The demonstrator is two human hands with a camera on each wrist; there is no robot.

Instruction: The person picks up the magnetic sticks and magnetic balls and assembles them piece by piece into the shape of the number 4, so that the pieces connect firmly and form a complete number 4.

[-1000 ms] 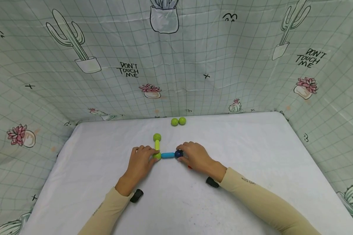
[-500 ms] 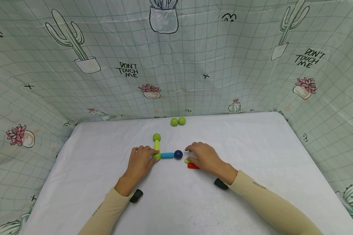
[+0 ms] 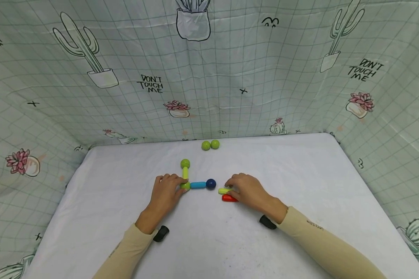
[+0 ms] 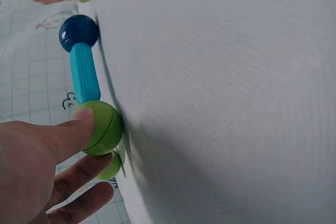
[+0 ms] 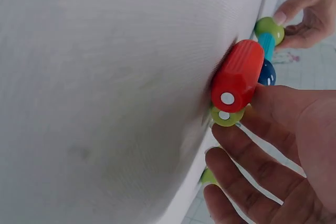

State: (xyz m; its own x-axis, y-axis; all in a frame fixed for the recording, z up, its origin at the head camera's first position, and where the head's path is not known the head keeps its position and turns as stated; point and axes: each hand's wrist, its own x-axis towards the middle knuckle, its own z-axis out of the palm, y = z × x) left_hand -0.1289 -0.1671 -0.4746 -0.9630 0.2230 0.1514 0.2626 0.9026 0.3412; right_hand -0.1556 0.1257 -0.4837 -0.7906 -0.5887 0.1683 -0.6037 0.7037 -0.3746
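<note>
My left hand [image 3: 165, 193] pinches a green ball [image 4: 105, 129] between thumb and fingers at the corner of an L-shaped piece of building-toy rods and balls. From that ball a yellow-green rod [image 3: 185, 173] runs away to a second green ball [image 3: 185, 163]. A blue rod [image 3: 198, 185] goes right to a dark blue ball [image 3: 211, 184]. Right of it, my right hand [image 3: 249, 192] hovers low over a loose yellow-green rod [image 3: 223, 191], thumb and fingers parted around it. A thick red rod [image 5: 239, 72] lies alongside, by the thumb, its pale end disc showing.
Two green balls [image 3: 210, 145] sit side by side near the back edge of the white-covered table [image 3: 283, 162]. Behind and at the sides hangs a cactus-print curtain [image 3: 216, 69]. A black wrist device [image 3: 161, 234] shows under the left wrist.
My right hand has let go of the dark blue ball and moved right to the loose rods, uncovering the red and yellow-green ones. The left hand keeps its grip on the corner ball.
</note>
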